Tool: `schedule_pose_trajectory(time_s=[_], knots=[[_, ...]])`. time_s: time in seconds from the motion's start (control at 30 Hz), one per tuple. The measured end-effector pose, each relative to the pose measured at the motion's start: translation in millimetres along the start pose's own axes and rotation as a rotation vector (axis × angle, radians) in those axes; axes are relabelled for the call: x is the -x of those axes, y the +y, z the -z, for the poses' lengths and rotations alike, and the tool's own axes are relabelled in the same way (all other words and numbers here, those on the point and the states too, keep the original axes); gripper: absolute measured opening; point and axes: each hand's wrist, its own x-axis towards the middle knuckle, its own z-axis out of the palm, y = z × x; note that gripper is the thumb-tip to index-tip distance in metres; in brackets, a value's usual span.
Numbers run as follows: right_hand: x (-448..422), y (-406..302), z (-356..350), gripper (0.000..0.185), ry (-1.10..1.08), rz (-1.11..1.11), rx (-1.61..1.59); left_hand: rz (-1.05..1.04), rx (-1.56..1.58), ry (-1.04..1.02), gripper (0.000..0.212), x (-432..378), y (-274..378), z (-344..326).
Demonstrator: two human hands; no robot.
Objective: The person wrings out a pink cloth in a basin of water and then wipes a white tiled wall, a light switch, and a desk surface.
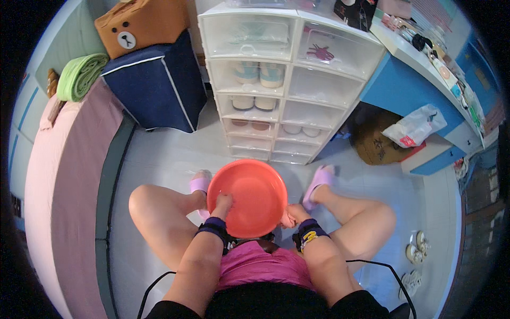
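A round coral-red plastic basin point(255, 183) sits between my legs, just in front of my lap. My left hand point(224, 202) reaches over the basin's left side, its fingers curled and partly hidden; whether it holds anything is unclear. At the basin's right rim is my right hand point(295, 213), gripping a small pink thing point(287, 219) that looks like a cloth. Dark straps point(312, 233) with yellow marks circle my right wrist, and a dark strap point(213, 227) circles the left.
Ahead stands a stack of clear plastic drawers point(255, 105), some holding shoes. A navy fabric box point(155, 87) and a pink-covered bed point(75, 171) are to the left. A desk point(410, 87) and a white plastic bag point(416, 125) are right. Pale shoes point(416, 249) lie on the floor.
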Motion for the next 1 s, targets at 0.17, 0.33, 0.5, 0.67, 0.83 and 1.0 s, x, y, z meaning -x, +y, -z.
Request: schedule_pose_trajectory(time_s=[0.17, 0.33, 0.5, 0.67, 0.83, 1.0], knots=[[-17.8, -4.6, -39.7, 0.039, -0.014, -0.071, -0.192, -0.099, -0.228, 0.038, 0.025, 2.6, -32.3, 19.5], [-18.0, -21.3, -43.7, 0.04, -0.002, 0.014, 0.034, 0.038, -0.12, 0.022, 0.023, 29.2, -38.2, 17.0], [4.2, -49.7, -41.2, 0.04, -0.047, -0.033, -0.067, -0.089, -0.125, -0.093, 0.022, 34.0, -9.1, -15.0], [26.8, -84.5, -55.0, 0.043, -0.029, -0.097, -0.087, -0.2, -0.111, -0.234, 0.021, 24.7, -41.3, -32.2], [18.8, -111.3, -80.7, 0.036, -0.03, -0.135, -0.183, -0.248, -0.286, -0.253, 0.021, 25.0, -53.4, -19.1], [-30.4, -106.3, -135.9, 0.027, -0.088, -0.135, -0.346, -0.209, -0.234, -0.119, 0.021, 51.9, 4.8, 0.8]])
